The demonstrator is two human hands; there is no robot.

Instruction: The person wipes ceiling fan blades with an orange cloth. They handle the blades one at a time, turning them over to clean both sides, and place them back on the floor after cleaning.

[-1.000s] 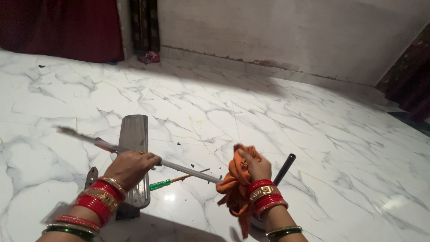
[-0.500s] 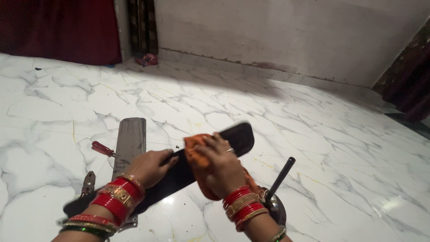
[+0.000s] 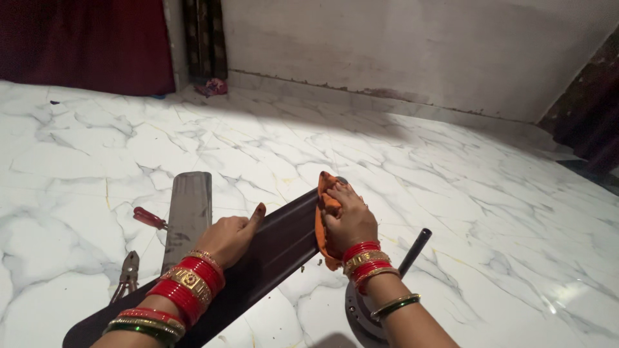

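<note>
A dark fan blade (image 3: 258, 264), lying slantwise across the white marble floor (image 3: 451, 193) from the lower left toward the centre of the frame, is steadied by the left hand (image 3: 232, 235), fingers curled on its near edge, while an orange cloth (image 3: 324, 222) is pressed flat onto its upper end under the right hand (image 3: 348, 219). The step in hand appears to be wiping the blade. A second grey blade (image 3: 188, 209), a red-handled screwdriver (image 3: 149, 218), pliers (image 3: 127, 274) and a rod on a round base (image 3: 412, 252) lie nearby; the next stroke would call for steady downward pressure along the blade.
</note>
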